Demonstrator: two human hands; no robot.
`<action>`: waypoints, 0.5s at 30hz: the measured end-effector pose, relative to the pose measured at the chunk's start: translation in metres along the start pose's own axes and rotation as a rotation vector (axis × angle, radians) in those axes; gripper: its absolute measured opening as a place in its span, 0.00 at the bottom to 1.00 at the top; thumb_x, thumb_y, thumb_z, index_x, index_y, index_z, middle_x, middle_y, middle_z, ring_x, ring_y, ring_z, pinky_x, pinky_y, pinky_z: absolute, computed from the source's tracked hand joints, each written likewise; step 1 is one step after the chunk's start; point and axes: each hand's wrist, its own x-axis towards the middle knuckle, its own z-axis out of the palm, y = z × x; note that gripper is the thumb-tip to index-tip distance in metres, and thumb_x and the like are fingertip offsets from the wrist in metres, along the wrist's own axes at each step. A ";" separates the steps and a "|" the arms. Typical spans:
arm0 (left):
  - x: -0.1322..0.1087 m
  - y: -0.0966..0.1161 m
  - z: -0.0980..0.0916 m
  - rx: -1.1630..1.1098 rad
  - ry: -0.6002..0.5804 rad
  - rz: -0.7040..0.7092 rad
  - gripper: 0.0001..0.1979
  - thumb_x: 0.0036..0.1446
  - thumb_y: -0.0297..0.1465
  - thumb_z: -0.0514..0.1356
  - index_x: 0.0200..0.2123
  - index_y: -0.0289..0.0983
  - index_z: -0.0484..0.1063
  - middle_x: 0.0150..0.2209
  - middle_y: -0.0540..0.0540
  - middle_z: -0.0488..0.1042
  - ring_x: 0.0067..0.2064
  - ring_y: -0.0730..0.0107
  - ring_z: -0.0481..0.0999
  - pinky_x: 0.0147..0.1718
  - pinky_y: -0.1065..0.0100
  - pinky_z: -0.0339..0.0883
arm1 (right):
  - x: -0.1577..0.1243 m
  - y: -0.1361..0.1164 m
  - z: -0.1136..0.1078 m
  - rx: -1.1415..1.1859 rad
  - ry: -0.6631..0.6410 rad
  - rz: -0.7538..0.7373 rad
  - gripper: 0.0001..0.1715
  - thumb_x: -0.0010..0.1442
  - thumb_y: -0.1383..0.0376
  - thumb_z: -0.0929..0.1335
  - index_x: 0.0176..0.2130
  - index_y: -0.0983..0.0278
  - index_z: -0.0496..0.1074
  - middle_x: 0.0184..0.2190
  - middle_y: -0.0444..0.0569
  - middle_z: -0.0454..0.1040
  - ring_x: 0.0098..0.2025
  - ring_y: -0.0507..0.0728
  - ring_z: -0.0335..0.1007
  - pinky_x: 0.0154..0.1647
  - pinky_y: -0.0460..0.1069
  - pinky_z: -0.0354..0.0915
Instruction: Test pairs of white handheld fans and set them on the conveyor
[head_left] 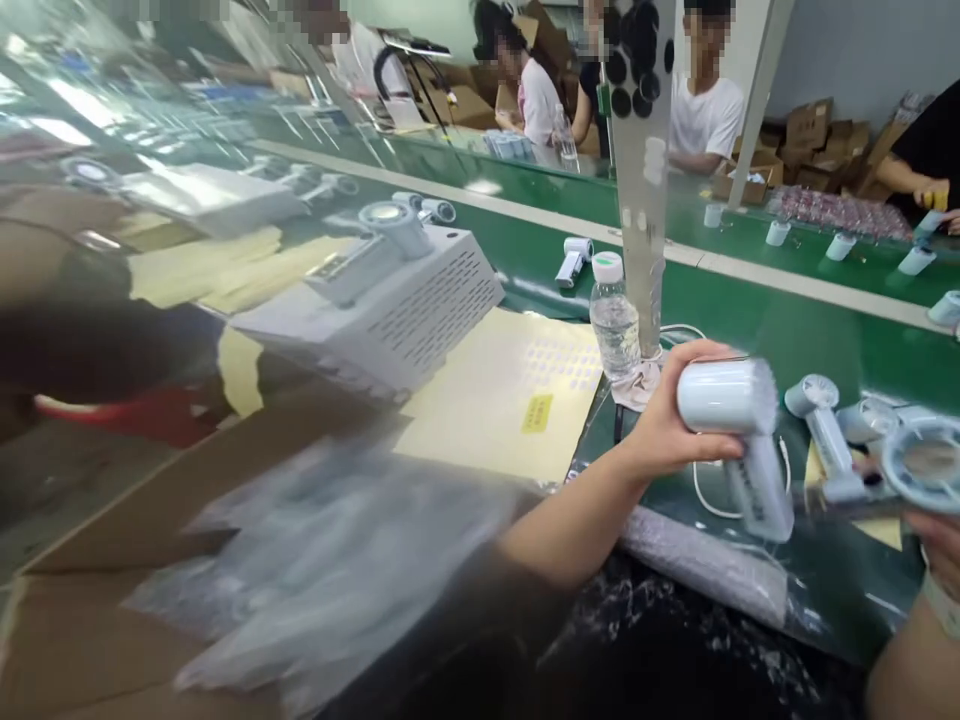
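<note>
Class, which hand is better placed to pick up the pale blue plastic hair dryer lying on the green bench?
Probably the right hand: it is nearest, while the left hand grips another pale blue dryer.

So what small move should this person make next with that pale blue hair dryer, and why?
Probably lay the pale blue hair dryer from the left hand on the green bench beside the dryer lying there: the right hand holds another dryer, leaving neither hand free.

Glossy, smooth white plastic is recorded on the hair dryer (726,396) in the left hand (670,420); matt brown cardboard (97,640) and crinkled translucent plastic film (322,540) are noted left of that hand.
</note>
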 end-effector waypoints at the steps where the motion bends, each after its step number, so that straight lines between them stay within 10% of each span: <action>1: -0.004 -0.008 0.003 0.088 -0.060 0.071 0.56 0.44 0.54 0.88 0.72 0.49 0.70 0.65 0.41 0.80 0.61 0.53 0.85 0.59 0.56 0.82 | 0.004 0.003 0.007 -0.070 0.051 0.006 0.48 0.36 0.36 0.91 0.52 0.43 0.82 0.49 0.52 0.81 0.53 0.81 0.82 0.58 0.86 0.77; 5: -0.018 -0.038 0.021 0.363 -0.224 0.236 0.42 0.61 0.55 0.80 0.69 0.46 0.73 0.69 0.36 0.79 0.72 0.43 0.81 0.73 0.39 0.77 | 0.015 0.017 0.041 -0.217 0.051 0.038 0.54 0.34 0.38 0.90 0.55 0.51 0.79 0.51 0.50 0.79 0.52 0.74 0.81 0.67 0.80 0.72; 9: -0.024 -0.042 0.033 0.293 -0.515 0.139 0.20 0.76 0.53 0.67 0.55 0.45 0.82 0.55 0.40 0.86 0.62 0.56 0.88 0.64 0.51 0.85 | 0.004 0.019 0.055 -0.208 0.025 -0.052 0.46 0.42 0.36 0.85 0.54 0.53 0.79 0.50 0.49 0.81 0.51 0.71 0.81 0.64 0.75 0.74; 15: -0.010 -0.015 0.044 0.277 -0.627 -0.087 0.15 0.53 0.49 0.83 0.34 0.54 0.83 0.36 0.50 0.86 0.42 0.56 0.85 0.63 0.41 0.83 | -0.010 0.003 0.063 -0.068 0.182 -0.174 0.40 0.46 0.46 0.87 0.54 0.53 0.80 0.49 0.48 0.78 0.52 0.69 0.78 0.65 0.73 0.74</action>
